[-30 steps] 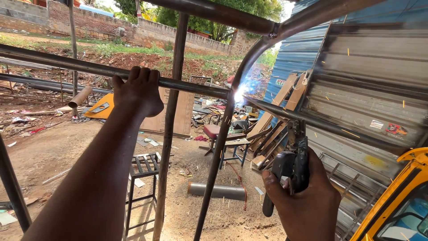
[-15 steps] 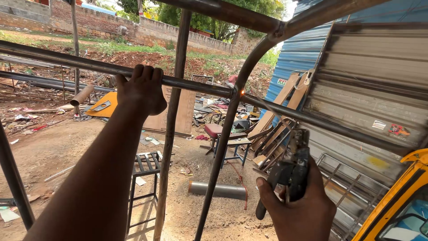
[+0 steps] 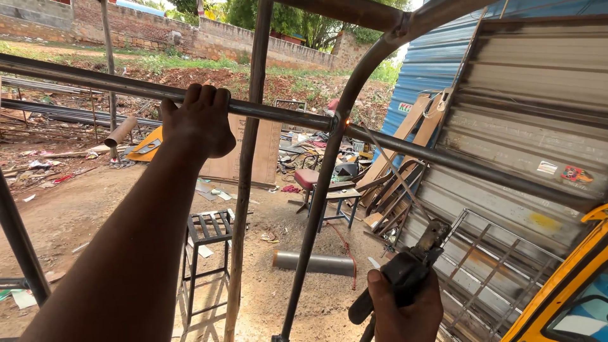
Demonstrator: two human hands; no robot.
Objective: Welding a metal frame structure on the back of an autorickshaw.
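Note:
My left hand (image 3: pixel 199 120) grips a horizontal steel pipe (image 3: pixel 285 116) of a metal frame, fingers wrapped over its top. A curved pipe (image 3: pixel 326 171) crosses that bar at a joint (image 3: pixel 339 121) where a small orange glow shows. My right hand (image 3: pixel 405 307) is low at the bottom edge, shut on a dark welding electrode holder (image 3: pixel 405 272). A thin electrode rod (image 3: pixel 396 171) rises from the holder toward the joint, its tip a little away from it. A straight upright pipe (image 3: pixel 250 164) stands just right of my left hand.
A small metal stool frame (image 3: pixel 206 234) stands on the dirt below. A short grey pipe (image 3: pixel 313 261) lies on the ground. Corrugated metal sheeting (image 3: pixel 525 114) and a yellow vehicle edge (image 3: pixel 563 285) fill the right. Scrap, boards and a red-seated stool (image 3: pixel 310 180) sit behind.
The bright arc at the joint has gone out, leaving a faint glow. My right hand with the holder has dropped lower and away from the joint. My left hand stays on the bar.

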